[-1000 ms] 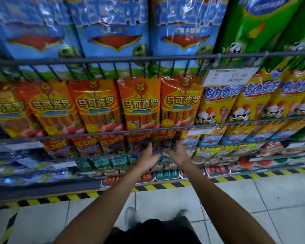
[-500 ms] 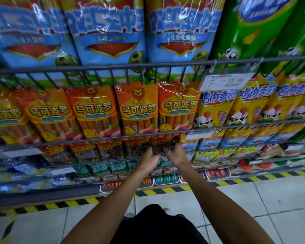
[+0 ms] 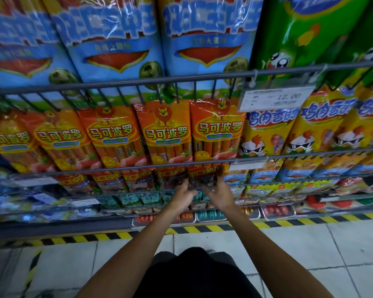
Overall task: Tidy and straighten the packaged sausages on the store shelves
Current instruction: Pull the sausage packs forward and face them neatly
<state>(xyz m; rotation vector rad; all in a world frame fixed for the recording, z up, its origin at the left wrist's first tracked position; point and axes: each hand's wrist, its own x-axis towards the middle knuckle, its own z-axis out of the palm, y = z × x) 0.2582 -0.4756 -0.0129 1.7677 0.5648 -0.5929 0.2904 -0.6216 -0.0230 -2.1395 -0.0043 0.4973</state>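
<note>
both hands on a red pack, third shelf down

nearest: dark clothing and two bare forearms reaching out over the pale floor tiles [image 3: 310, 244] and the yellow-and-black hazard strip [image 3: 202, 229] at the shelf foot.

at the end of the arms: left hand [image 3: 182, 195] and right hand [image 3: 221, 193] close together, fingers curled up onto the lower edge of a red sausage pack [image 3: 202, 176], one hand at each side. gripping it from below rather than resting flat, likely to square the pack against its neighbours and push it back behind the wire rail. exact finger contact blurred by plastic glare, so how firm the hold is cannot be told.

same shelf, leftward: more red packs [image 3: 108, 181] in a row, leaning a little, probably next in line for straightening.

below and behind the hands: small teal packs [image 3: 129, 200] and trays of short sausages [image 3: 276, 210] on the lowest levels, untouched.

one shelf up: orange sausage packs [image 3: 166, 134] standing side by side behind a wire rail [image 3: 116, 166], tilting leftward toward the far end; yellow chicken packs [image 3: 265, 134] to the right, a price tag [image 3: 276, 100] clipped above them.

farthest and highest: tall blue packs [image 3: 112, 44] and green packs [image 3: 299, 35] held upright by the top rail.
</note>
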